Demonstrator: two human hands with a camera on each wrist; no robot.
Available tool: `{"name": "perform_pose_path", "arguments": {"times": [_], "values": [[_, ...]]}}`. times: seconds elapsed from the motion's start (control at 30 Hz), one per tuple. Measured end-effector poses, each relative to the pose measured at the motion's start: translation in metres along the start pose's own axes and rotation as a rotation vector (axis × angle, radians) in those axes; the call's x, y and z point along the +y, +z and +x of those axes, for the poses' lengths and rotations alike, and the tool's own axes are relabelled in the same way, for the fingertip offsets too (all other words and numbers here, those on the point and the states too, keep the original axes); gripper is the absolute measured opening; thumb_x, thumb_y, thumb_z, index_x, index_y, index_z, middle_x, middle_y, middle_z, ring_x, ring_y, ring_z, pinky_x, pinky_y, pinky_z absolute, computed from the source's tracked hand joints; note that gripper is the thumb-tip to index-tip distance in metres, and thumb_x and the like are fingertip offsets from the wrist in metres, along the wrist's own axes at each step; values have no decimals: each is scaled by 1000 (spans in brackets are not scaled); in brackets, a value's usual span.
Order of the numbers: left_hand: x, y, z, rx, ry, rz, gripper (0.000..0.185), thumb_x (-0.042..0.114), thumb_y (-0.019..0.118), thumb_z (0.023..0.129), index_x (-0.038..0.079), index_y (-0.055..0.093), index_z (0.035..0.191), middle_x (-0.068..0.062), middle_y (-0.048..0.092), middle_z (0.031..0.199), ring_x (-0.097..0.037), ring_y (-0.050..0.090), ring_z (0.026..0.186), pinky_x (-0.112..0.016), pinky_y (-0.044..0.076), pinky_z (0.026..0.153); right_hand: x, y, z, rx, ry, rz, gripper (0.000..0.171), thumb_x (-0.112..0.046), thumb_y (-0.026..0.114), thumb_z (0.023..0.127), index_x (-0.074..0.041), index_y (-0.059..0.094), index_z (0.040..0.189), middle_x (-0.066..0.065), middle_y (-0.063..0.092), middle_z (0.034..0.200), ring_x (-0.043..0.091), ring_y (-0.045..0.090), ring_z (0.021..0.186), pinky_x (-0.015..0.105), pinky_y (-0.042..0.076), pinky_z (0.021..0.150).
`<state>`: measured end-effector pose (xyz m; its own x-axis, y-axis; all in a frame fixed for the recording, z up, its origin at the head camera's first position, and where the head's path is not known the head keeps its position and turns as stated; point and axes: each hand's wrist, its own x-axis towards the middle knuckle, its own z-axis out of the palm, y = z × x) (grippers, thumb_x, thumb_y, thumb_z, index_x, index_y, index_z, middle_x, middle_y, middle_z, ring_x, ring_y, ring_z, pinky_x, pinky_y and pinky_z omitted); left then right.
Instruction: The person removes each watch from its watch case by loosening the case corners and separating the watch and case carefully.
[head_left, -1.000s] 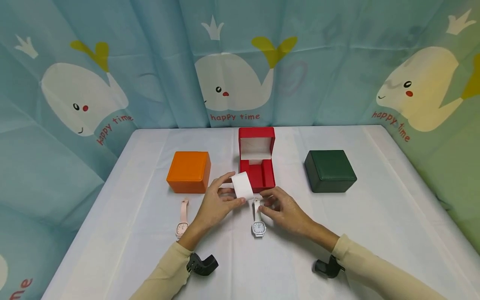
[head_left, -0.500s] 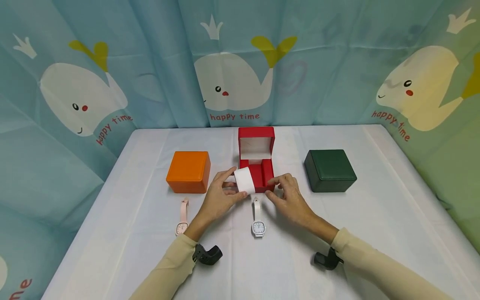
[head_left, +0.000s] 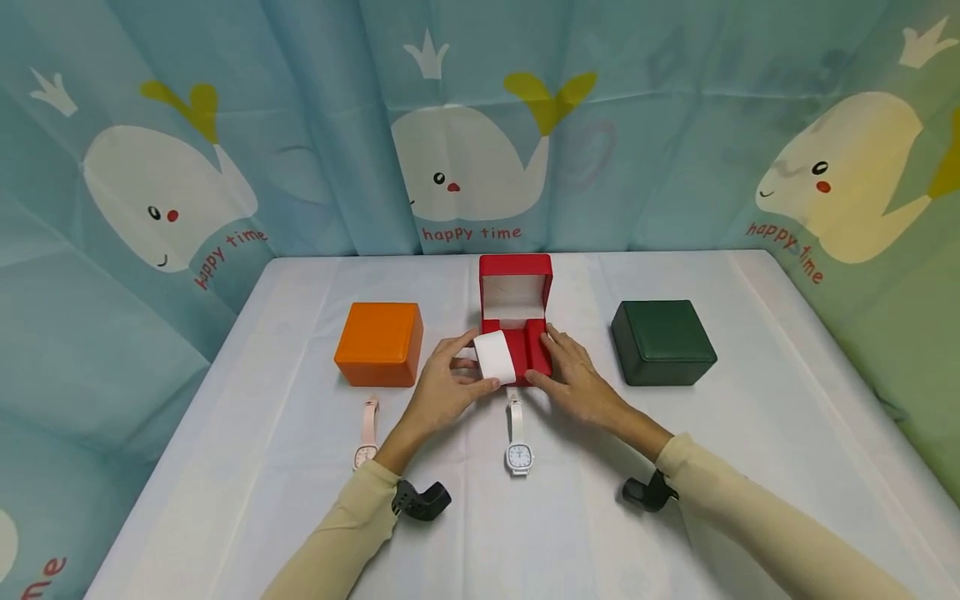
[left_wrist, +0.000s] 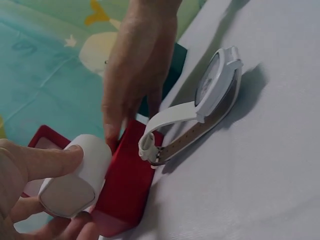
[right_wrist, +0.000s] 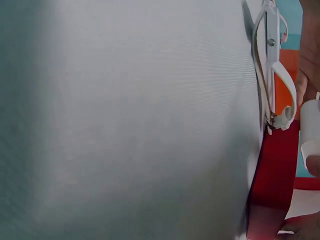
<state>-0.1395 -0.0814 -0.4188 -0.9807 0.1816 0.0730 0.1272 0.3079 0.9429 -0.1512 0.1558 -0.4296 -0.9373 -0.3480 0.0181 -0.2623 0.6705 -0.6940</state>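
Note:
My left hand (head_left: 471, 363) pinches a white watch cushion (head_left: 496, 357) between thumb and fingers, at the front left edge of the open red box (head_left: 517, 332). The left wrist view shows the cushion (left_wrist: 75, 175) just above the box's front wall (left_wrist: 125, 185). My right hand (head_left: 558, 367) rests on the box's front right corner with fairly straight fingers (left_wrist: 137, 65). A white watch (head_left: 517, 437) lies flat on the table just in front of the box, between my two wrists, and shows in both wrist views (left_wrist: 200, 115) (right_wrist: 272, 75).
A shut orange box (head_left: 378, 343) stands left of the red one and a shut dark green box (head_left: 662, 342) to its right. A pink watch (head_left: 366, 437) lies in front of the orange box. The white table (head_left: 787, 433) is backed by whale-print curtains.
My left hand carried the cushion away from me, up to the red box's front edge. My right hand left the white watch's strap and moved onto the box's front right corner.

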Motion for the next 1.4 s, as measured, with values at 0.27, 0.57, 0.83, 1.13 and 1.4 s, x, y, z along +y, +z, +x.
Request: {"name": "perform_pose_path", "arguments": {"times": [0.27,0.57,0.83,1.13,1.4], "values": [[4,3,7,0,9,42,77,7,88,81,8,51,149,-11,52,137,-29,61,111,-39,56,89,4,-3,-1,-21,-36,-56,75,-34,60,102,0,26,160,11,17,168,39,12,151,63,27,112],[8,7,19,-27,12,98,74,11,87,82,13,53,148,-12,55,135,-28,63,110,-38,55,91,6,-5,-2,-35,-64,-106,73,-33,59,103,2,27,159,14,17,167,42,14,150,64,26,112],[7,9,30,-71,43,134,73,7,85,83,9,53,148,-13,56,134,-28,64,106,-35,56,88,5,-5,-2,-38,-65,-109,73,-34,59,103,1,27,159,12,17,168,42,16,149,64,28,112],[8,10,37,-106,58,200,75,10,87,83,8,52,149,-16,58,135,-28,66,100,-34,57,83,5,-5,-2,-35,-74,-114,72,-33,59,103,1,27,159,13,17,168,42,17,148,64,29,111],[8,12,40,-120,92,263,74,11,87,82,6,53,147,-13,58,134,-25,61,109,-33,54,86,5,-6,-3,-38,-78,-125,73,-32,59,103,0,26,160,13,16,168,41,20,147,63,31,111]]}}
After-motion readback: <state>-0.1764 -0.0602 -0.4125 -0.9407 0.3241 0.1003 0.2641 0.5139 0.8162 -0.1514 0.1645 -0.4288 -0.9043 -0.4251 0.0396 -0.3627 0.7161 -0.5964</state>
